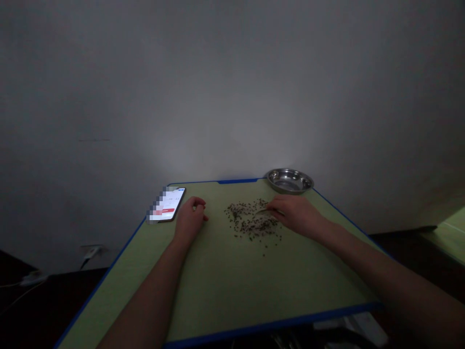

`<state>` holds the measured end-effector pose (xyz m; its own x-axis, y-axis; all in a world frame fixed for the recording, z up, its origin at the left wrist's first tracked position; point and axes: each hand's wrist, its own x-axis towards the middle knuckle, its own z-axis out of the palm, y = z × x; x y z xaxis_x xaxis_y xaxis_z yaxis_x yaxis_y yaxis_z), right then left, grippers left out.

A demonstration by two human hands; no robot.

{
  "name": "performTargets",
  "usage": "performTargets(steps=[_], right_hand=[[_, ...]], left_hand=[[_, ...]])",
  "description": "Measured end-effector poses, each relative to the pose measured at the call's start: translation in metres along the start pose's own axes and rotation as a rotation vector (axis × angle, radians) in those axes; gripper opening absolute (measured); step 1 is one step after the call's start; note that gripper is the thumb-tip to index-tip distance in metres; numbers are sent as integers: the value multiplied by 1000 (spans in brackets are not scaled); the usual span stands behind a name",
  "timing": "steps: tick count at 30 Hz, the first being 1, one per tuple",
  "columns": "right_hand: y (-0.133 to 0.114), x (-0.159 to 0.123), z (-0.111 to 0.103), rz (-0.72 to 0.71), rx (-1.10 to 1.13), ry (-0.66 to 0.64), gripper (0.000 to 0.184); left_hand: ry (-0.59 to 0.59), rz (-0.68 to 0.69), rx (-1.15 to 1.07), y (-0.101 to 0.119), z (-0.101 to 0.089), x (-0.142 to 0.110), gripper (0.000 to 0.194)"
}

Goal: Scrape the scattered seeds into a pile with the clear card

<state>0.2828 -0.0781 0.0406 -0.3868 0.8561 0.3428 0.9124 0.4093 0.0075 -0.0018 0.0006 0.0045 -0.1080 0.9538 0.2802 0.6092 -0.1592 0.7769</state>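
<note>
Here, the right hand [295, 212] pinches a thin, spoon-like tool [260, 212] between closed fingers, its tip among the dark grains [259, 226] scattered left of and nearer than the grip. The left hand [191, 216], loosely half-curled with nothing visible in it, lies farther left, beside the phone [170, 206]; the bowl [289, 184] stands just beyond the grip. Low, gentle strokes should limit scatter.

A green table [232, 286] bears a phone [173, 202], metal bowl [289, 184], dark grains [257, 227].

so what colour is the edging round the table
Blue edging; the head view shows it best.
</note>
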Motion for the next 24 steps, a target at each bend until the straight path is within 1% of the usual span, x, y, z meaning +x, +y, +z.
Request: performTargets(steps=[3, 6, 8, 11, 14, 17, 21, 24], right_hand=[[5, -1, 8, -12, -60, 13, 19], [6, -3, 13, -1, -75, 10, 20], [3, -5, 15, 8, -97, -15, 20], [-9, -9, 16, -18, -136, -59, 17], [-23, -14, 14, -67, -116, -94, 16], [-30, -19, 8, -94, -47, -96, 15], [-23, -23, -1, -54, 65, -28, 15], [-18, -24, -2, -40, 48, -13, 15]], left_hand=[[-1, 2, 3, -1, 0, 1, 15], [-4, 2, 17, -1, 0, 1, 15], [-13, 1, 25, -1, 0, 1, 16], [-21, -1, 14, 0, 1, 0, 16], [-22, 4, 6, -1, 2, 1, 15], [-24, 4, 6, -2, 3, 2, 16], [-14, 19, 20, -3, 3, 2, 17], [-22, 16, 21, -1, 2, 2, 16]])
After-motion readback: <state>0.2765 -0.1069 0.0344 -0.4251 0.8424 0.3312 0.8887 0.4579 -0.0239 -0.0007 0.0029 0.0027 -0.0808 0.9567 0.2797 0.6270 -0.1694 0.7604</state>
